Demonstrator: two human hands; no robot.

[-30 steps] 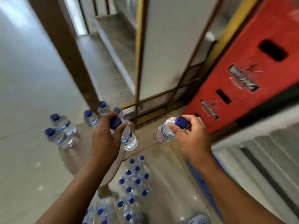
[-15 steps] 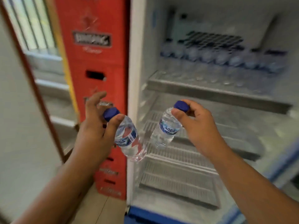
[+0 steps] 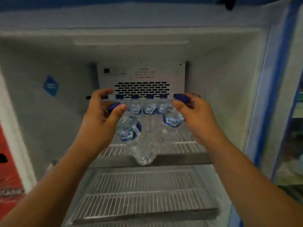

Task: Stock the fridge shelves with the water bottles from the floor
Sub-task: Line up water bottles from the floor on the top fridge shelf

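The left grip (image 3: pixel 101 115), a bare hand, holds the left bottle (image 3: pixel 131 130) by its neck, thumb and curled fingers closed round the blue cap (image 3: pixel 113 107). The right grip (image 3: pixel 195 112) holds the right bottle (image 3: pixel 172 118) the same way, fingertips pinched on its blue cap (image 3: pixel 181 97). Both bottles are clear, filled with water and carry a blue label.

Both bottles are inside the open fridge, over the upper shelf (image 3: pixel 185 145), a white wire rack. A row of bottles (image 3: pixel 149 107) stands upright along the back of that shelf, caps up, just behind the two hands and partly hidden by them. The lower shelf (image 3: pixel 144 194), also a wire rack, lies beneath, with both forearms reaching in above it.

On the back wall, above the row, sits a vent panel (image 3: pixel 141 89) with dark slots. A blue diamond sticker (image 3: pixel 50 86) is on the left inner wall. A red crate (image 3: pixel 8 177) shows at the left edge, outside the fridge, and the door (image 3: pixel 278 79) with its blue trim stands open at the right.

The left bottle is tilted, its cap up and towards the back left, its base down and towards the viewer, over the shelf's front lip. The right bottle hangs nearer to upright, cap on top; its base is blurred, so whether it touches the shelf cannot be told
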